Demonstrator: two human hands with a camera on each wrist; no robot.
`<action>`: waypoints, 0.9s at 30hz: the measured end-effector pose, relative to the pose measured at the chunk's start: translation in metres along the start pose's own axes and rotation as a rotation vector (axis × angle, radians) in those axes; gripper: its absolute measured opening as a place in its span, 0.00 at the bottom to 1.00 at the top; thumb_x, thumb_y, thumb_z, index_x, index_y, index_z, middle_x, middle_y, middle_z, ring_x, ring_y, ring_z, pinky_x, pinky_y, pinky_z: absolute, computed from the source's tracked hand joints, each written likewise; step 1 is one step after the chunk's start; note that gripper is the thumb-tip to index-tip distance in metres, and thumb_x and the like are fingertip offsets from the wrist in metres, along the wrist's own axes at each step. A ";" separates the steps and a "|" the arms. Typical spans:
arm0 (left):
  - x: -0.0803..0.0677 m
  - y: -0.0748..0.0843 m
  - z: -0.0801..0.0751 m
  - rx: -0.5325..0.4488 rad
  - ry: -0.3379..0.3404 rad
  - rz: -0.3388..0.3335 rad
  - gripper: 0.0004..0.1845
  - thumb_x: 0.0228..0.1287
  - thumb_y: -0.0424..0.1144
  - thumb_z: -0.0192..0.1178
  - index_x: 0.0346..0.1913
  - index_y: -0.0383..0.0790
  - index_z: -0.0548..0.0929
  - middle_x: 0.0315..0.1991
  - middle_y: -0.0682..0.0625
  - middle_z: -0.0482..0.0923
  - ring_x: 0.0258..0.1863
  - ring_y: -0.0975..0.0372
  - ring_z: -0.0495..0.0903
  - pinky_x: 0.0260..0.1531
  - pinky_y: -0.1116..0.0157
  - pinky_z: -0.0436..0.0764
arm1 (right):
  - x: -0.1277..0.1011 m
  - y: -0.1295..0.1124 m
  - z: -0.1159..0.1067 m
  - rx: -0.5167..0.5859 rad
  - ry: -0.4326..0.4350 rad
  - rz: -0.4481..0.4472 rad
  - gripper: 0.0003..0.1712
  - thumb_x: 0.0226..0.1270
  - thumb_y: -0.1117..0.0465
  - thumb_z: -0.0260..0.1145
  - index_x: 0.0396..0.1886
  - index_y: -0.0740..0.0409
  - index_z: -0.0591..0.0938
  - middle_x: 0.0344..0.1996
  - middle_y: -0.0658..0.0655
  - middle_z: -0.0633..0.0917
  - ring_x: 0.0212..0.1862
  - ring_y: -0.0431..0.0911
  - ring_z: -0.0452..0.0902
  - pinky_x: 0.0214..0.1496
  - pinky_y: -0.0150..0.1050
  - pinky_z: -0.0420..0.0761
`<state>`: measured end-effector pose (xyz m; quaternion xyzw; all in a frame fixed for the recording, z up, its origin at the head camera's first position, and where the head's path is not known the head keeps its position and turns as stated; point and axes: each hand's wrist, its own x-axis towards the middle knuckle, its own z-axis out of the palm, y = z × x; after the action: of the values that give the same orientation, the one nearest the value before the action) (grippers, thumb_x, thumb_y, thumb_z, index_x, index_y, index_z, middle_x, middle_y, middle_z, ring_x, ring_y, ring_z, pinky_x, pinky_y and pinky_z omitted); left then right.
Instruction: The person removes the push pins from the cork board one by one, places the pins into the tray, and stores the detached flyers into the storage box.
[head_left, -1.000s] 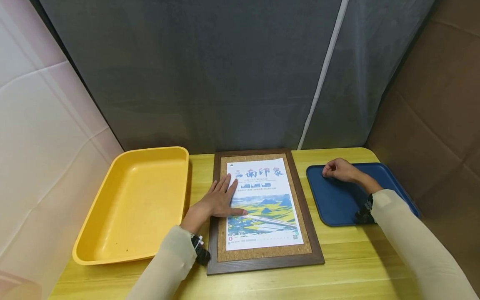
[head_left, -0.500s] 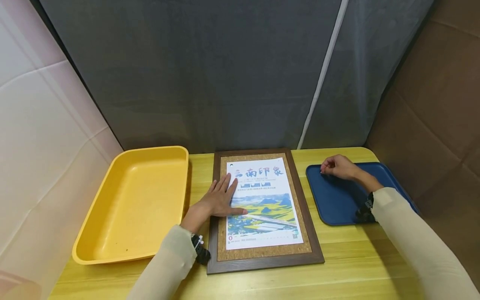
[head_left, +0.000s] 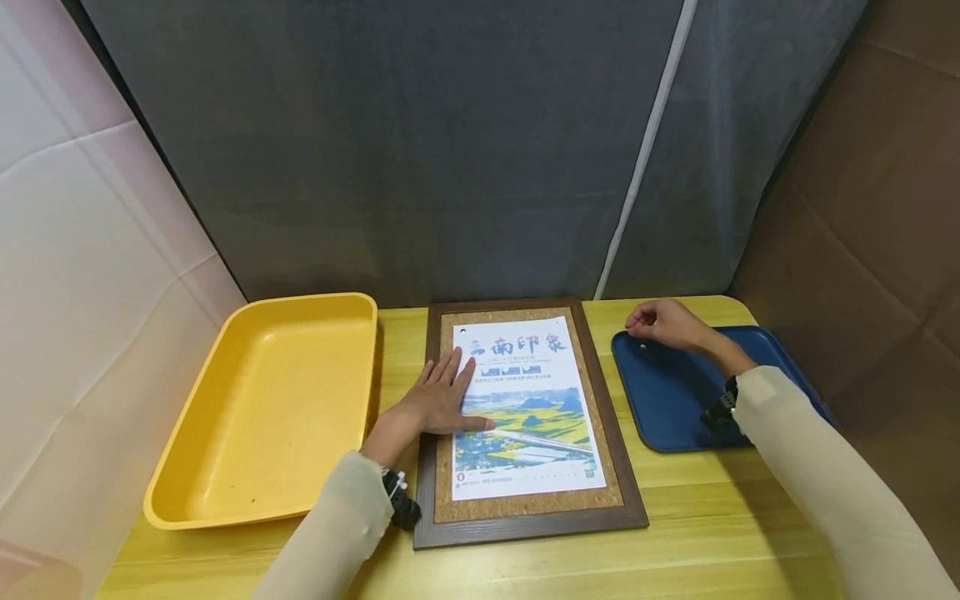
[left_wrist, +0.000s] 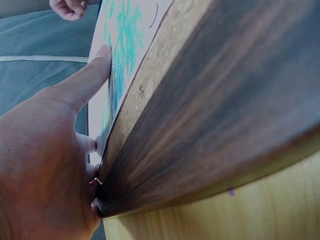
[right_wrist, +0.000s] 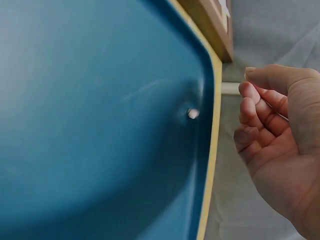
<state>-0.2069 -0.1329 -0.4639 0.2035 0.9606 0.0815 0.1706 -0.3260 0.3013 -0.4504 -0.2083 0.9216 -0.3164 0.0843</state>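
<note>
Dark brown wood is framing the cork board (head_left: pixel 528 504) in front of you, and the white printed poster (head_left: pixel 536 433) is lying on the cork, landscape print toward your side, title at the far end. Your left hand (head_left: pixel 442 407) is resting flat across the poster's left edge, fingers straight and spread, thumb reaching over the print. Your right hand (head_left: pixel 670 323) is hanging over the far-left corner of the blue tray (head_left: pixel 678 408), fingers curled in, thumb tip close to the index; can't tell whether you're pinching anything. A small pale piece (right_wrist: pixel 193 113) is sitting inside that tray near its rim, just beside the right hand and apart from the fingers; too small to identify. The yellow tray (head_left: pixel 277 417) is standing left of the board, the blue one right of it, all sharing the wood-grain table (head_left: pixel 540 575). Dark cloth (head_left: pixel 375 150) is hanging behind, with a white strip (head_left: pixel 648 142) running down it; a pale sheet (head_left: pixel 90 217) is closing off the left, a brown one (head_left: pixel 862 208) the right.
</note>
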 end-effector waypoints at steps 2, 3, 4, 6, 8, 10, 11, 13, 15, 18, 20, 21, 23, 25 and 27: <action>0.000 0.000 0.000 -0.001 0.002 0.002 0.62 0.65 0.74 0.59 0.87 0.38 0.44 0.87 0.36 0.33 0.86 0.43 0.36 0.83 0.42 0.37 | 0.004 -0.006 0.001 -0.001 -0.002 -0.030 0.07 0.74 0.67 0.70 0.45 0.67 0.88 0.37 0.57 0.89 0.36 0.47 0.79 0.37 0.33 0.78; 0.000 -0.001 0.001 0.000 0.002 0.003 0.62 0.65 0.74 0.59 0.87 0.38 0.44 0.87 0.36 0.33 0.86 0.43 0.36 0.83 0.42 0.37 | 0.006 -0.009 0.002 -0.002 -0.001 -0.046 0.07 0.73 0.68 0.70 0.45 0.68 0.88 0.37 0.57 0.90 0.36 0.47 0.79 0.38 0.33 0.78; 0.000 -0.001 0.002 0.001 0.001 0.002 0.62 0.65 0.74 0.59 0.87 0.38 0.44 0.87 0.36 0.33 0.86 0.43 0.35 0.83 0.42 0.37 | 0.008 -0.012 0.003 -0.004 0.001 -0.064 0.07 0.73 0.68 0.70 0.45 0.68 0.88 0.37 0.58 0.90 0.37 0.47 0.80 0.38 0.33 0.78; -0.001 -0.002 0.003 0.003 0.002 0.003 0.62 0.65 0.74 0.59 0.87 0.38 0.44 0.87 0.36 0.33 0.86 0.43 0.35 0.83 0.42 0.37 | 0.013 -0.017 0.006 -0.005 0.005 -0.090 0.07 0.73 0.68 0.70 0.45 0.69 0.89 0.37 0.58 0.90 0.37 0.47 0.80 0.39 0.33 0.79; -0.001 -0.002 0.004 0.002 0.003 0.003 0.62 0.65 0.74 0.59 0.87 0.38 0.44 0.87 0.36 0.33 0.86 0.43 0.36 0.83 0.42 0.38 | 0.019 -0.023 0.010 -0.009 0.010 -0.112 0.07 0.72 0.69 0.70 0.45 0.68 0.89 0.37 0.58 0.91 0.38 0.47 0.80 0.39 0.33 0.78; -0.002 -0.002 0.004 0.002 0.004 0.002 0.62 0.65 0.74 0.59 0.87 0.38 0.44 0.87 0.36 0.33 0.86 0.43 0.36 0.83 0.42 0.38 | 0.025 -0.028 0.013 -0.010 0.014 -0.136 0.07 0.72 0.68 0.70 0.44 0.68 0.89 0.37 0.57 0.91 0.37 0.47 0.81 0.38 0.34 0.79; -0.002 -0.002 0.004 0.001 0.006 0.002 0.62 0.65 0.74 0.59 0.87 0.38 0.44 0.87 0.36 0.33 0.86 0.43 0.36 0.83 0.42 0.38 | 0.028 -0.031 0.015 -0.006 0.014 -0.146 0.07 0.72 0.69 0.70 0.44 0.68 0.89 0.37 0.57 0.91 0.37 0.47 0.81 0.38 0.35 0.79; -0.001 -0.002 0.003 0.000 0.009 0.002 0.62 0.65 0.74 0.59 0.87 0.38 0.44 0.87 0.36 0.34 0.86 0.43 0.36 0.83 0.41 0.38 | 0.033 -0.037 0.018 -0.003 0.015 -0.166 0.06 0.72 0.69 0.70 0.44 0.67 0.90 0.37 0.57 0.91 0.37 0.46 0.82 0.38 0.35 0.79; -0.001 -0.001 0.003 -0.002 0.009 0.000 0.62 0.65 0.74 0.59 0.87 0.38 0.44 0.87 0.36 0.34 0.86 0.43 0.36 0.83 0.41 0.38 | 0.039 -0.042 0.022 -0.003 0.011 -0.180 0.06 0.72 0.68 0.70 0.44 0.67 0.90 0.36 0.57 0.91 0.36 0.46 0.81 0.38 0.36 0.79; 0.000 -0.002 0.004 -0.003 0.009 -0.001 0.63 0.64 0.74 0.59 0.87 0.38 0.44 0.87 0.36 0.34 0.86 0.43 0.36 0.83 0.42 0.38 | 0.044 -0.050 0.027 0.000 -0.001 -0.193 0.07 0.73 0.67 0.70 0.44 0.66 0.90 0.37 0.56 0.91 0.36 0.46 0.81 0.38 0.37 0.79; 0.001 -0.002 0.004 -0.004 0.006 -0.002 0.63 0.64 0.74 0.59 0.87 0.39 0.44 0.87 0.37 0.33 0.86 0.44 0.36 0.83 0.42 0.38 | 0.047 -0.057 0.031 0.010 -0.009 -0.198 0.07 0.73 0.66 0.70 0.45 0.66 0.90 0.37 0.56 0.91 0.37 0.46 0.81 0.39 0.38 0.79; 0.001 -0.002 0.004 -0.004 0.006 -0.003 0.63 0.64 0.74 0.59 0.87 0.39 0.44 0.87 0.37 0.33 0.86 0.44 0.36 0.83 0.42 0.38 | 0.048 -0.060 0.033 0.018 -0.013 -0.196 0.07 0.73 0.66 0.70 0.45 0.66 0.89 0.37 0.56 0.91 0.37 0.47 0.81 0.40 0.39 0.79; 0.001 -0.002 0.005 -0.006 0.004 -0.005 0.63 0.64 0.74 0.59 0.87 0.39 0.44 0.87 0.37 0.33 0.86 0.44 0.35 0.83 0.42 0.38 | 0.051 -0.065 0.037 0.028 -0.017 -0.198 0.07 0.73 0.66 0.70 0.45 0.66 0.89 0.37 0.55 0.90 0.37 0.47 0.81 0.41 0.39 0.80; 0.001 -0.002 0.005 -0.004 0.004 -0.006 0.63 0.64 0.74 0.58 0.87 0.39 0.44 0.87 0.37 0.33 0.86 0.44 0.36 0.83 0.42 0.38 | 0.054 -0.069 0.041 0.034 -0.018 -0.205 0.07 0.73 0.66 0.71 0.45 0.67 0.89 0.36 0.56 0.90 0.37 0.47 0.82 0.41 0.38 0.80; 0.002 -0.001 0.006 -0.005 0.006 -0.006 0.63 0.64 0.74 0.58 0.87 0.39 0.44 0.87 0.37 0.33 0.86 0.44 0.36 0.83 0.42 0.38 | 0.058 -0.072 0.045 0.036 -0.015 -0.221 0.07 0.72 0.67 0.71 0.44 0.67 0.89 0.35 0.56 0.90 0.35 0.46 0.81 0.39 0.37 0.79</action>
<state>-0.2070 -0.1329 -0.4700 0.1997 0.9616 0.0842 0.1685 -0.3411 0.2000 -0.4428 -0.3095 0.8865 -0.3387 0.0596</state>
